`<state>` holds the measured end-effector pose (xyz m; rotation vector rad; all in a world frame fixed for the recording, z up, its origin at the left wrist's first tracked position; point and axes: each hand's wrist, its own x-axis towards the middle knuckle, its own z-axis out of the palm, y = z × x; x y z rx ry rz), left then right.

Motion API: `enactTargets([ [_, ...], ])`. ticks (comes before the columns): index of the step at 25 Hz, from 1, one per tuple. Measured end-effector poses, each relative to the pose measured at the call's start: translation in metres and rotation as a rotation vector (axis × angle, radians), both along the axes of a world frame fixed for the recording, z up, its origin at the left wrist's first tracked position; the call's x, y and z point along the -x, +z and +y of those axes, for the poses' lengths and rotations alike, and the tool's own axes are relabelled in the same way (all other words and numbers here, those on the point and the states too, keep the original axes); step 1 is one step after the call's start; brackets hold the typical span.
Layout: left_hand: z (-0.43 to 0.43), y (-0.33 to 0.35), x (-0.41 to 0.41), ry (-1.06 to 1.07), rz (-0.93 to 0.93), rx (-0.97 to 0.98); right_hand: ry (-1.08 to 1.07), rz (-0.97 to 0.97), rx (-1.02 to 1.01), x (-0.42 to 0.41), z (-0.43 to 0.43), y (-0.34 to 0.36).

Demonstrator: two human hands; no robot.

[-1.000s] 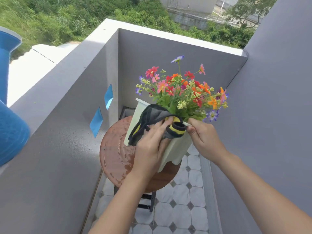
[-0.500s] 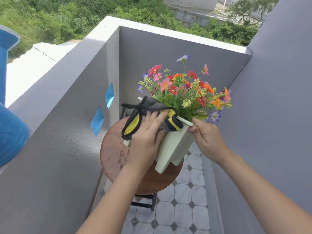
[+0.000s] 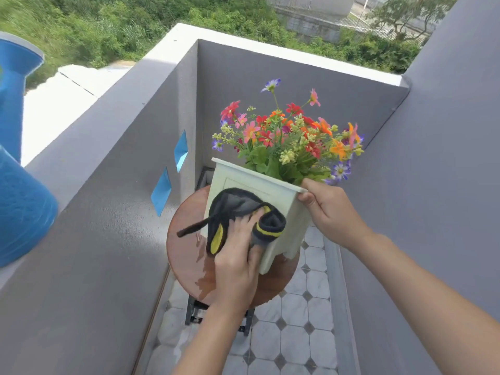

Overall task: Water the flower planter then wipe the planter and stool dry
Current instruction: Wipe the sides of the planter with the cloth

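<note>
Wiping the planter's near face, tipped on the stool.

White square planter (image 3: 273,193) full of bright mixed flowers (image 3: 286,136), footed, tilted away toward the far wall, only partly resting on the round brown stool (image 3: 189,255) in the balcony corner. Dark grey cloth with yellow trim (image 3: 238,212) pressed flat against the planter's near panel under the left hand (image 3: 238,255), fingers spread slightly and bearing on the fabric rather than clenched round it. Right hand (image 3: 327,209) at the planter's near right corner, thumb and fingers pinched on the rim. Wet streaks and a small puddle on the stool's left and near parts, not yet dried. Likely risks: planter slipping on the wet seat or tipping off if the rim pinch loosens under the wiping push; cloth tail dragging through the puddle. Blue watering can (image 3: 16,185) on the left ledge, well apart.
</note>
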<state>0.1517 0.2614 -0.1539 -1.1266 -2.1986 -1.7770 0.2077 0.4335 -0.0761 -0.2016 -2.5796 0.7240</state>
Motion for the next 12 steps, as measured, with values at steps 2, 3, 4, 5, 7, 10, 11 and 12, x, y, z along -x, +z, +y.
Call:
enactTargets([
  [2, 0.008, 0.013, 0.008, -0.191, 0.075, -0.018, 0.025, -0.018, -0.027, 0.003, 0.001, 0.002],
  [3, 0.012, 0.02, 0.017, -0.202, 0.081, -0.011, 0.032, -0.027, -0.04, 0.004, 0.002, 0.003],
  [4, 0.016, 0.026, 0.028, -0.146, 0.084, -0.001, 0.037, -0.034, -0.049, 0.004, 0.003, 0.003],
  [5, 0.018, 0.031, 0.04, -0.048, 0.087, 0.022, 0.041, -0.038, -0.059, 0.003, 0.004, 0.003],
  [7, 0.019, 0.037, 0.064, 0.111, 0.037, 0.086, 0.043, -0.043, -0.068, 0.0, 0.007, 0.002],
  [10, 0.016, 0.036, 0.092, 0.126, -0.107, 0.072, 0.051, -0.039, -0.067, -0.004, 0.012, 0.001],
  [11, 0.015, 0.035, 0.101, 0.106, -0.178, 0.052, 0.05, -0.04, -0.065, -0.005, 0.013, 0.0],
  [12, 0.015, 0.035, 0.11, 0.067, -0.28, 0.031, 0.045, -0.039, -0.061, -0.006, 0.013, -0.001],
])
